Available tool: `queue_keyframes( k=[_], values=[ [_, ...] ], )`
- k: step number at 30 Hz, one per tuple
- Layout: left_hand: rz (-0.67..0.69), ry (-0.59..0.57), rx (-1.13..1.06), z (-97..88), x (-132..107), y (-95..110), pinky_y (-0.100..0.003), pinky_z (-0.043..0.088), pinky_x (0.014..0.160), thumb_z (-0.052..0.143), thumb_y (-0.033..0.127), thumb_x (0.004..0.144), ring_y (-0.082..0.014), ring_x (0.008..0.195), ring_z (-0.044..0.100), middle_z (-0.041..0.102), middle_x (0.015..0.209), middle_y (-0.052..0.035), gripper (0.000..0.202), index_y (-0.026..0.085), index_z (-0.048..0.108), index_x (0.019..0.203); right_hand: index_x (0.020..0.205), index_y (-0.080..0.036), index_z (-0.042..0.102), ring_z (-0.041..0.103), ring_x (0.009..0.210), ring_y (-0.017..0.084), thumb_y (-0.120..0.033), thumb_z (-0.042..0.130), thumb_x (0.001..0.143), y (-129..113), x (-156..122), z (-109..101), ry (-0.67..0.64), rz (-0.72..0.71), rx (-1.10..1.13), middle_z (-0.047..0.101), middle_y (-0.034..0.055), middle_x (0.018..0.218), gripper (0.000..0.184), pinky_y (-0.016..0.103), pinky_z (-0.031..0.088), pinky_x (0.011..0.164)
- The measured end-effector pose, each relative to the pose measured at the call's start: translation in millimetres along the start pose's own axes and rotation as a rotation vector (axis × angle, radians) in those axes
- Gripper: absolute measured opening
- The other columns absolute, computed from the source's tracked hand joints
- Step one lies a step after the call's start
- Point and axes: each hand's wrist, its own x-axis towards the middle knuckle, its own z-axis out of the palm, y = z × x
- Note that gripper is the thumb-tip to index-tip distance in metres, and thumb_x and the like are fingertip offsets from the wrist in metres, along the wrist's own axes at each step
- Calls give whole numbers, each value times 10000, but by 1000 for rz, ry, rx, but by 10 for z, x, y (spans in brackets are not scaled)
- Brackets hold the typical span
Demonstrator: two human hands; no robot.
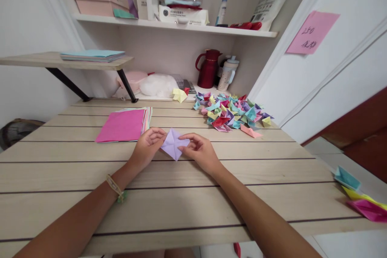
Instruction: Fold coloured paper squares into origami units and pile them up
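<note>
A piece of lavender origami paper (173,145), folded into a diamond with creases crossing at its middle, is held just above the table between both hands. My left hand (148,144) pinches its left corner with curled fingers. On the opposite side, my right hand (199,149) grips the right part between thumb and fingers. Behind my left hand lies a stack of coloured paper sheets (121,125), bright pink on top. To the far right of my right hand sits a pile of small folded paper boats (231,111) in many colours.
A yellow folded paper piece (179,95) lies at the back. A dark red jug (208,68) and a pale bottle (228,73) stand behind the boats. More paper boats (367,207) rest at the right edge. A raised shelf (36,59) on black legs overhangs the left.
</note>
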Motion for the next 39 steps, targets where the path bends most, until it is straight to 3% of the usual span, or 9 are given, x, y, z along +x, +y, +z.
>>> queue_keyframes(
  k=[5, 9, 12, 16, 21, 24, 28, 34, 39],
  values=[
    [-8, -47, 57, -48, -3, -13, -250, 462, 654, 551, 223, 722, -155, 723, 586, 644, 738, -18, 123, 167, 661, 708, 975, -164, 639, 310, 437, 54, -338, 698, 624, 14, -1, -7, -20, 50, 23, 426, -65, 509, 397, 198, 234, 422],
    [-67, -128, -32, -28, -34, 14, -282, 476, 719, 633, 251, 688, -184, 800, 607, 667, 825, -36, 170, 155, 644, 827, 1010, -168, 638, 386, 451, 64, -351, 704, 622, 35, 7, -29, 8, 60, 48, 494, -50, 538, 434, 203, 303, 442],
    [-85, -112, -50, 17, -47, 40, -268, 484, 674, 711, 224, 617, -162, 733, 617, 666, 787, -25, 264, 153, 594, 843, 994, -169, 648, 492, 526, 97, -346, 689, 650, 22, 15, -31, 20, 41, 63, 584, -11, 622, 390, 229, 397, 514],
    [-8, -35, -57, 24, -22, 40, -210, 450, 532, 669, 233, 671, -112, 611, 582, 632, 711, 12, 245, 181, 539, 872, 920, -172, 672, 585, 664, 140, -364, 622, 719, -18, 23, -16, 12, -3, 98, 657, 38, 781, 282, 275, 474, 645],
    [37, -31, 71, -16, -11, 33, -225, 459, 565, 623, 227, 703, -122, 638, 579, 632, 717, -11, 92, 153, 622, 758, 942, -163, 666, 556, 607, 117, -348, 611, 736, 6, 23, -39, 6, -20, 8, 635, 25, 727, 282, 248, 460, 590],
    [2, -124, 17, -10, -31, 16, -283, 490, 681, 683, 220, 643, -177, 797, 610, 664, 880, -59, 258, 143, 639, 885, 1026, -166, 638, 501, 540, 97, -329, 678, 678, 25, 20, -72, 8, -23, -77, 577, -13, 624, 387, 220, 417, 521],
    [58, -187, 47, 5, -47, -18, -325, 485, 773, 750, 205, 571, -201, 912, 587, 614, 1030, -94, 455, 140, 608, 998, 1040, -185, 643, 545, 653, 125, -269, 665, 699, -11, 9, -91, 53, -138, -276, 623, 25, 758, 351, 251, 447, 626],
    [254, -146, 447, -46, -19, -1, -268, 452, 655, 635, 301, 721, -149, 725, 549, 587, 772, -36, 178, 179, 678, 843, 892, -225, 705, 566, 738, 152, -265, 600, 766, -63, -4, -84, 83, -300, -452, 621, 54, 796, 168, 247, 457, 606],
    [223, -198, 387, -58, -5, 5, -238, 445, 579, 597, 294, 756, -121, 655, 534, 550, 784, -24, 138, 170, 657, 742, 831, -204, 711, 583, 754, 162, -352, 620, 742, -69, -8, -79, 38, -217, -381, 639, 70, 835, 195, 254, 467, 609]
  ],
)
